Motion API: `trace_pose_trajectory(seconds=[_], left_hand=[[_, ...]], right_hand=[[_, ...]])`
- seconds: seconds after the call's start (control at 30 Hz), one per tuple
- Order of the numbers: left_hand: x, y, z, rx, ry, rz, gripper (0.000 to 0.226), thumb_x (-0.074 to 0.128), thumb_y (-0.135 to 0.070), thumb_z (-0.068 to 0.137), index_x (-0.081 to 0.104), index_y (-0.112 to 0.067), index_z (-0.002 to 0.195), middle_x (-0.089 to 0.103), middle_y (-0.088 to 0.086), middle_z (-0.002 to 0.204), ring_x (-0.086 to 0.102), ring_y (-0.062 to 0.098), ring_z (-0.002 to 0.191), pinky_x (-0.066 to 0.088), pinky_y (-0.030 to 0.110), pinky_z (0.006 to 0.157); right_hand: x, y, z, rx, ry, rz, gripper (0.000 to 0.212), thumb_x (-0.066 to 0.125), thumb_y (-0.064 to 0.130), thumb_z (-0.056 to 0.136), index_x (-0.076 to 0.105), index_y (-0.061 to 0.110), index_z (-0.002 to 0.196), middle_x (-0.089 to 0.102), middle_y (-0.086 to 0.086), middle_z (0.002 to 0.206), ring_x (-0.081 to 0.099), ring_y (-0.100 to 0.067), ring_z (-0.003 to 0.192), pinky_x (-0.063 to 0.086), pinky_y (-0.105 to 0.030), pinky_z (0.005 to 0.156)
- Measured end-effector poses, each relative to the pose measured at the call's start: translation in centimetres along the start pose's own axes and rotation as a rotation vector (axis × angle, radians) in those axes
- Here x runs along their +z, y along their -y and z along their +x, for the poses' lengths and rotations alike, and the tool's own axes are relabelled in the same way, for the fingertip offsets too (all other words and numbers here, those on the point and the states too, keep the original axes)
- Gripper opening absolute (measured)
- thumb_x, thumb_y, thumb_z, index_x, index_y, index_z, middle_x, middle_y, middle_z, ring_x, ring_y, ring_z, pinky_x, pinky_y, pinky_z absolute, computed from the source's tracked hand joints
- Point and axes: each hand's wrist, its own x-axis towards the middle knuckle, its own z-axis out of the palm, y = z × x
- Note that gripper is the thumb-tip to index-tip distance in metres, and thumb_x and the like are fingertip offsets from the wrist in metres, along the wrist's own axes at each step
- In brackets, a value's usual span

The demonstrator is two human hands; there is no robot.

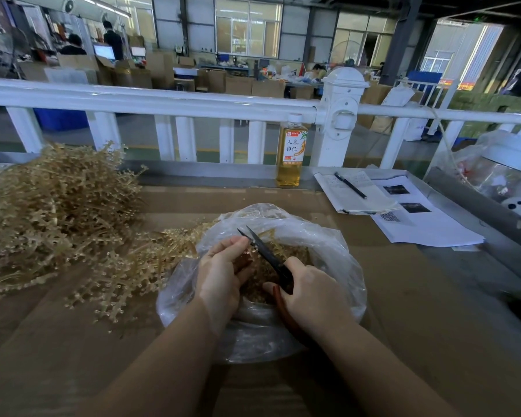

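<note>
Work in hand: trimming tan branched sprigs with scissors over a bag. The largest item, the heap of sprigs (pixel 51 212), covers the left part of the cardboard-covered table (pixel 403 296) and spills toward the centre. It appears uncut and far outweighs the finished material. The clear plastic bag (pixel 337 245) lies open at centre, directly before the person, touching the near edge of the heap. Inside it sits a shallow layer of tan cut pieces (pixel 295 254), which does not come near the rim. The right hand (pixel 310 293) is wrapped around the reddish handles of the scissors (pixel 265 251), whose dark blades are slightly parted and point away over the bag. The left hand (pixel 223 272) has its fingers curled, pinching a small sprig piece (pixel 249 251) against the blades. How much of that piece is left to cut cannot be told. Judgement: the task is at an early to middle stage, with one cut in progress and the bulk of the stock unprocessed.
</note>
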Motion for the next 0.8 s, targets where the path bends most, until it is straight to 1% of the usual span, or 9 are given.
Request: trace_pose_trajectory(seconds=[0.1,0.17,0.3,0.5,0.53,0.6,0.67,0.7,0.8], left_hand=[[0.1,0.3,-0.2,0.027,-0.010,0.022,0.019,0.065,-0.001,0.084,0.056,-0.013,0.073,0.063,0.003,0.071,0.065,0.009,0.058,0.053,0.019,0.052],[0.2,0.4,-0.1,0.013,-0.035,0.016,0.014,0.063,0.000,0.086,0.058,-0.010,0.077,0.063,0.006,0.073,0.065,0.012,0.059,0.054,0.019,0.053],[0.2,0.4,0.1,0.001,-0.022,-0.011,0.018,0.057,0.002,0.090,0.058,-0.006,0.073,0.064,0.002,0.056,0.063,0.010,0.050,0.054,0.019,0.050],[0.5,0.6,0.4,0.035,-0.097,-0.054,0.021,0.058,0.006,0.087,0.057,-0.008,0.072,0.064,-0.004,0.052,0.064,0.006,0.050,0.053,0.018,0.048],[0.6,0.7,0.4,0.036,-0.108,-0.057,0.021,0.059,0.006,0.087,0.057,-0.008,0.072,0.065,-0.002,0.055,0.065,0.008,0.053,0.054,0.020,0.050],[0.6,0.8,0.5,0.031,-0.118,-0.052,0.017,0.059,0.005,0.087,0.058,-0.008,0.076,0.067,0.006,0.070,0.066,0.016,0.066,0.058,0.028,0.063],[0.6,0.8,0.5,0.031,-0.124,-0.039,0.011,0.058,0.003,0.088,0.059,-0.006,0.083,0.064,0.012,0.082,0.063,0.023,0.075,0.056,0.035,0.072],[0.7,0.8,0.5,0.034,-0.130,-0.037,0.011,0.057,0.003,0.089,0.059,-0.006,0.083,0.063,0.012,0.082,0.062,0.022,0.073,0.055,0.033,0.070],[0.8,0.5,0.5,0.041,-0.145,-0.073,0.021,0.053,0.006,0.091,0.057,-0.008,0.076,0.063,0.007,0.069,0.063,0.017,0.060,0.056,0.023,0.052]], right_hand=[[0.0,0.0,0.0,-0.010,-0.017,0.000,0.037,0.051,0.059,0.089,0.050,0.028,0.111,0.057,0.007,0.091,0.057,-0.015,0.088,0.036,-0.024,0.067],[0.1,0.0,-0.1,-0.015,-0.026,0.004,0.038,0.051,0.058,0.089,0.050,0.028,0.112,0.061,0.006,0.096,0.059,-0.015,0.090,0.037,-0.024,0.068],[0.1,-0.2,-0.1,-0.021,-0.031,0.013,0.041,0.051,0.062,0.087,0.050,0.029,0.110,0.059,0.008,0.092,0.056,-0.012,0.085,0.037,-0.023,0.067],[-0.7,-0.2,-0.1,-0.027,-0.051,0.119,0.040,0.051,0.062,0.086,0.052,0.027,0.105,0.062,0.005,0.090,0.059,-0.014,0.086,0.045,-0.027,0.073],[-0.9,-0.2,-0.1,-0.033,-0.037,0.135,0.038,0.051,0.063,0.086,0.051,0.028,0.103,0.061,0.006,0.089,0.058,-0.013,0.085,0.044,-0.027,0.072],[-1.2,-0.3,-0.2,-0.053,0.023,0.136,0.036,0.051,0.063,0.086,0.049,0.030,0.100,0.059,0.006,0.089,0.056,-0.013,0.086,0.043,-0.028,0.072],[-1.3,-0.3,-0.3,-0.068,0.080,0.108,0.038,0.050,0.064,0.085,0.047,0.030,0.101,0.058,0.004,0.093,0.054,-0.015,0.091,0.044,-0.029,0.075],[-1.4,-0.3,-0.4,-0.070,0.096,0.094,0.039,0.050,0.064,0.085,0.047,0.029,0.103,0.057,0.003,0.095,0.053,-0.015,0.093,0.044,-0.030,0.076],[-1.4,-0.3,-0.5,-0.072,0.137,0.074,0.042,0.050,0.065,0.085,0.045,0.029,0.107,0.052,0.004,0.096,0.050,-0.016,0.097,0.043,-0.030,0.078]])
